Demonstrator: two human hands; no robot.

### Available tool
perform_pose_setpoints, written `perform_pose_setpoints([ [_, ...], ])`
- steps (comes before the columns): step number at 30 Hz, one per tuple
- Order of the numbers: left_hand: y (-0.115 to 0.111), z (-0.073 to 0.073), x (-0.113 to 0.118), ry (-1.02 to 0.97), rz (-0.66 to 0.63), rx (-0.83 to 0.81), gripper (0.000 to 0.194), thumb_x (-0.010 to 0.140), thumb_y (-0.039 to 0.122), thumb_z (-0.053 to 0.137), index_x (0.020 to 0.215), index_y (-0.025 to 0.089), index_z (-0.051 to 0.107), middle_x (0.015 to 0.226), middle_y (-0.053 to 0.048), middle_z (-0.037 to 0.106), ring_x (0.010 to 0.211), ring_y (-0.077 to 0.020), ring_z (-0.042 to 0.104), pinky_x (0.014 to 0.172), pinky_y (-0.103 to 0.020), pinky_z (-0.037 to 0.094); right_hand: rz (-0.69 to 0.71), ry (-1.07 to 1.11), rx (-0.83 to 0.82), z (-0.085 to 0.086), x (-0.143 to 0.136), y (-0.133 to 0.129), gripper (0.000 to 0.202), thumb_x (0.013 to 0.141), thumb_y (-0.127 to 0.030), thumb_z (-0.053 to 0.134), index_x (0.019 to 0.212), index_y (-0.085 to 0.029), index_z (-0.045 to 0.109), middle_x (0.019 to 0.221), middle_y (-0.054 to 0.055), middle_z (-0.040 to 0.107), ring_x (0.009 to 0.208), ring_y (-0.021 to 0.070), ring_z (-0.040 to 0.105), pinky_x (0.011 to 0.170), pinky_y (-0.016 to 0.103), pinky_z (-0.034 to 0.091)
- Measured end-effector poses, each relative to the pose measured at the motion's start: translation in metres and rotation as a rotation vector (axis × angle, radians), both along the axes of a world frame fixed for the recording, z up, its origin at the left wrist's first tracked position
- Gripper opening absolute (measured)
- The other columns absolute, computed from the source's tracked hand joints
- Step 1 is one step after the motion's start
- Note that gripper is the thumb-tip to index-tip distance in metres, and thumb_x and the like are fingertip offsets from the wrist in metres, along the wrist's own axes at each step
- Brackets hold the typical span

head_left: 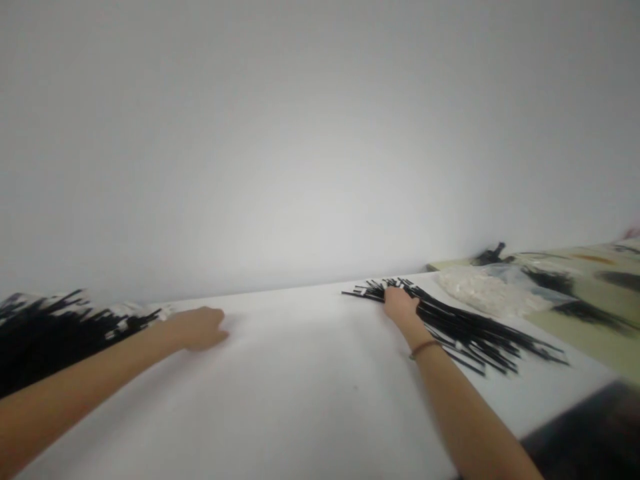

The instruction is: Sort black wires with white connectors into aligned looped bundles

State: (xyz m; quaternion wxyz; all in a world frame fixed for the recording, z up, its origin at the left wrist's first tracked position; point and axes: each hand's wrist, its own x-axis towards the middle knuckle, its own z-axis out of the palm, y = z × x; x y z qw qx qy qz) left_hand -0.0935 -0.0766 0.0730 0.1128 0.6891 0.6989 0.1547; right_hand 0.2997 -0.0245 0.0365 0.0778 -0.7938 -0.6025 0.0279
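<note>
Over the white table, my left hand is just right of a pile of black cables with white ends. Its thumb and forefinger are a little apart, and nothing shows between them. My right hand is closed over the white-tipped end of a loose bundle of black cables. Its fingertips are hidden, so how many cables it grips cannot be seen. The cables fan out to the right, behind the wrist with a bracelet.
A clear plastic bag of small whitish pieces lies right of the bundle. Past it, a yellowish surface carries more dark strands and a black object. A plain pale wall rises behind the table.
</note>
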Motion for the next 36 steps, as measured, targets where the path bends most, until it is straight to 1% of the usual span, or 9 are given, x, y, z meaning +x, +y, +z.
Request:
perform_pose_setpoints([
  [4,0.007,-0.026,0.072,0.438,-0.181,-0.013,0.021,0.071,0.017,0.039,0.079,0.01,0.057,0.086,-0.018,0.056,0.078,-0.0276,0.054,0.065,-0.038,0.039,-0.032,0.036,0.017,-0.005,0.009,0.003,0.023,0.076,-0.011,0.037,0.089,-0.019,0.055,0.097,0.011,0.055,0.092,0.0241,0.051,0.077,0.045,0.033],
  [9,0.014,-0.043,0.121,0.345,-0.344,0.157,0.033,0.07,0.002,0.028,0.085,0.012,0.056,0.093,-0.016,0.053,0.086,-0.0244,0.051,0.069,-0.035,0.039,-0.071,-0.025,0.276,0.007,0.012,0.001,0.024,0.083,-0.018,0.029,0.093,-0.015,0.051,0.095,0.013,0.052,0.084,0.0224,0.053,0.066,0.032,0.037],
  [13,0.022,-0.051,0.123,-0.201,-0.333,0.179,0.018,0.075,0.021,0.043,0.085,0.015,0.056,0.086,-0.012,0.056,0.079,-0.0224,0.054,0.072,-0.036,0.041,0.053,-0.131,0.503,0.027,-0.019,-0.012,0.026,0.086,-0.02,0.024,0.095,-0.013,0.047,0.091,0.013,0.052,0.077,0.0209,0.053,0.067,0.032,0.034],
  [17,0.022,-0.052,0.127,-1.174,-0.261,-0.123,0.034,0.072,0.042,0.049,0.095,0.017,0.05,0.095,-0.012,0.058,0.075,-0.0203,0.058,0.066,-0.034,0.046,0.655,-0.155,0.466,0.015,-0.081,-0.036,0.02,0.084,-0.015,0.031,0.088,-0.017,0.051,0.083,0.009,0.056,0.081,0.0206,0.05,0.074,0.033,0.031],
  [20,0.021,-0.052,0.13,-1.559,-0.149,-0.146,0.028,0.072,0.033,0.053,0.093,0.016,0.047,0.093,-0.012,0.06,0.073,-0.0185,0.06,0.07,-0.035,0.046,1.052,-0.054,0.327,-0.005,-0.114,-0.053,0.02,0.082,-0.015,0.036,0.092,-0.017,0.053,0.087,0.007,0.057,0.083,0.0182,0.05,0.074,0.029,0.033],
  [22,0.023,-0.054,0.13,-1.604,-0.066,-0.125,0.022,0.07,0.02,0.056,0.089,0.015,0.046,0.083,-0.011,0.062,0.067,-0.0176,0.06,0.07,-0.035,0.046,1.139,0.034,0.293,-0.011,-0.117,-0.056,0.023,0.081,-0.018,0.038,0.098,-0.017,0.053,0.096,0.007,0.056,0.087,0.0171,0.05,0.075,0.026,0.034],
  [28,0.033,-0.056,0.126,-1.624,-0.014,-0.167,0.005,0.073,0.017,0.05,0.071,0.012,0.05,0.077,-0.013,0.063,0.064,-0.017,0.06,0.074,-0.035,0.046,0.618,0.095,0.238,0.013,-0.043,-0.022,0.032,0.069,-0.039,0.056,0.09,-0.015,0.058,0.085,0.008,0.059,0.08,0.0193,0.051,0.073,0.029,0.036],
  [30,0.037,-0.056,0.122,-1.62,-0.017,-0.148,0.006,0.073,0.017,0.051,0.072,0.011,0.052,0.078,-0.013,0.063,0.064,-0.0157,0.059,0.072,-0.032,0.047,0.482,0.062,0.041,0.019,-0.008,-0.011,0.036,0.057,-0.043,0.064,0.079,-0.014,0.061,0.079,0.008,0.06,0.073,0.0198,0.052,0.064,0.028,0.037],
  [36,0.056,-0.053,0.091,-1.721,0.149,-0.048,0.013,0.069,0.012,0.056,0.082,0.011,0.053,0.073,-0.008,0.061,0.063,-0.0099,0.057,0.063,-0.021,0.048,0.543,0.194,-0.229,0.022,0.034,-0.007,0.039,0.053,-0.052,0.063,0.069,-0.016,0.064,0.067,0.006,0.06,0.061,0.0162,0.053,0.055,0.025,0.037],
])
